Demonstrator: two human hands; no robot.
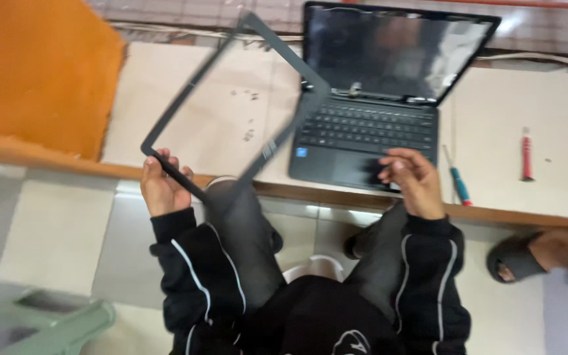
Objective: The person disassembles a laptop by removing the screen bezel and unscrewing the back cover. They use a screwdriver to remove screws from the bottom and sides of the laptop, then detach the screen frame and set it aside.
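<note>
My left hand point(161, 186) grips the near edge of a thin dark rectangular screen frame point(192, 85), held up tilted over the low table, its far corner reaching the laptop's hinge. A small dark laptop point(369, 128) stands open on the table, its screen panel bare at the edges. My right hand point(412, 177) rests at the laptop's front edge by the touchpad, fingers curled; whether it pinches anything I cannot tell. Both arms wear black sleeves with white piping.
The beige table point(514, 98) has a wooden front edge. A blue-handled screwdriver point(458, 184) and a red-handled tool point(526, 156) lie right of the laptop. Tiny screws point(250, 115) lie scattered. An orange cushion point(34, 72), a green stool point(54, 322), another person's sandalled foot point(527, 256).
</note>
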